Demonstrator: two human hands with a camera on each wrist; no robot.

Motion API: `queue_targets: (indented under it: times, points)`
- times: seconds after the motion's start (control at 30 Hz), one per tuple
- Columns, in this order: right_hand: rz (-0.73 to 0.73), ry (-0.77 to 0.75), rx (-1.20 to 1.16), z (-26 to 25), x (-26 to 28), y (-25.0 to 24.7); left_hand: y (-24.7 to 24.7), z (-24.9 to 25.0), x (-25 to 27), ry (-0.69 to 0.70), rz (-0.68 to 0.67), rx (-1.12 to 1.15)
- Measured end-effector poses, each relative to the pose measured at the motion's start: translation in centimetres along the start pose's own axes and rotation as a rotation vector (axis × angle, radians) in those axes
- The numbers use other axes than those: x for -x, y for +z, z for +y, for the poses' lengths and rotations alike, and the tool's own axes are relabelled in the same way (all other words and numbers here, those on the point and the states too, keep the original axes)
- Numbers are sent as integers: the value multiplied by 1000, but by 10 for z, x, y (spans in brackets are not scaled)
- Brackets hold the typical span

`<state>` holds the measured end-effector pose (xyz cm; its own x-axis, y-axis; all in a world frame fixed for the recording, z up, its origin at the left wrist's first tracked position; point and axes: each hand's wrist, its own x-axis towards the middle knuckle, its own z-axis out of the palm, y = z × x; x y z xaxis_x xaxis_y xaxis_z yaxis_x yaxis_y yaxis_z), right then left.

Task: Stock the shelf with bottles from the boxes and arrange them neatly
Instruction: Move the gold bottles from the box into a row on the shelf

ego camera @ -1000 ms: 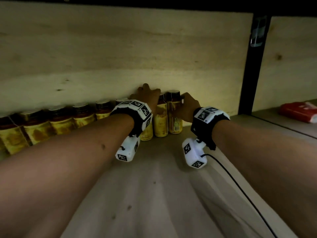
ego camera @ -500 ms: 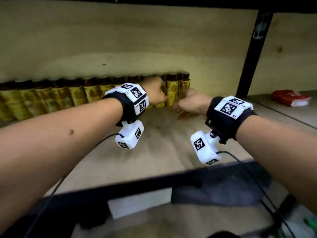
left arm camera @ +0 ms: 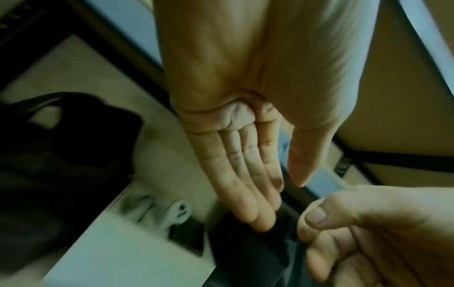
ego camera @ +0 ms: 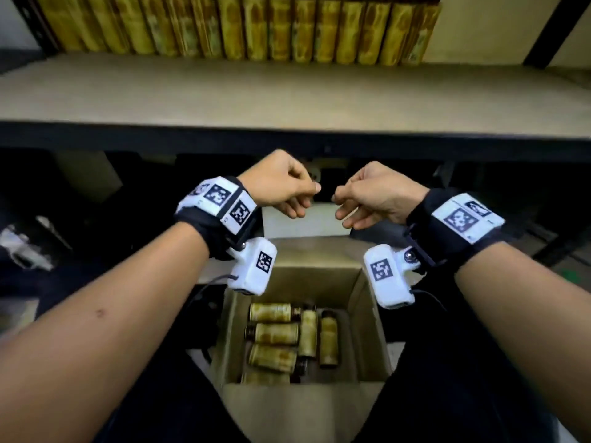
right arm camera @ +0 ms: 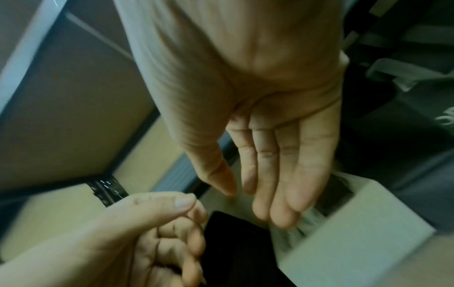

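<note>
A long row of yellow-labelled bottles [ego camera: 256, 30] stands along the back of the pale shelf [ego camera: 287, 94]. Below the shelf's dark front edge, an open cardboard box [ego camera: 367, 314] holds several more bottles [ego camera: 275, 332] lying on their sides. My left hand [ego camera: 303, 199] and right hand [ego camera: 345, 207] hover side by side above the box's far end, close together but apart. Both are loosely curled and hold nothing. The left wrist view shows the left hand [left arm camera: 245, 174] with relaxed, empty fingers. In the right wrist view the right hand [right arm camera: 270, 165] is the same.
A black upright post [ego camera: 550, 30] stands at the shelf's right end. A pale box [ego camera: 300, 219] sits under the shelf behind my hands, with dark clutter to either side. My dark trouser legs [ego camera: 463, 394] flank the cardboard box.
Both hands have let go of the bottles at the back of the shelf and drawn back and down to just above the box. My view has tilted down.
</note>
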<state>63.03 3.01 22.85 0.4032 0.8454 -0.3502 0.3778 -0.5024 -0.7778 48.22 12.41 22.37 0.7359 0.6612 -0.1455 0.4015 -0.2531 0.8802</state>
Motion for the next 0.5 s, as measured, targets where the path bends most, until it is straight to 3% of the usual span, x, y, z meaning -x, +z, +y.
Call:
queue_targets:
  times: [0.17,0.33,0.5]
  points:
    - [-59,238,72,69,-23,57,56,-107,-3,-387,24,122]
    - [-147,497,-61,144,-42,100,103,-201,11,-780,64,355]
    - [-168,698,-82,208,-60,131,137,-259,13,-1006,61,437]
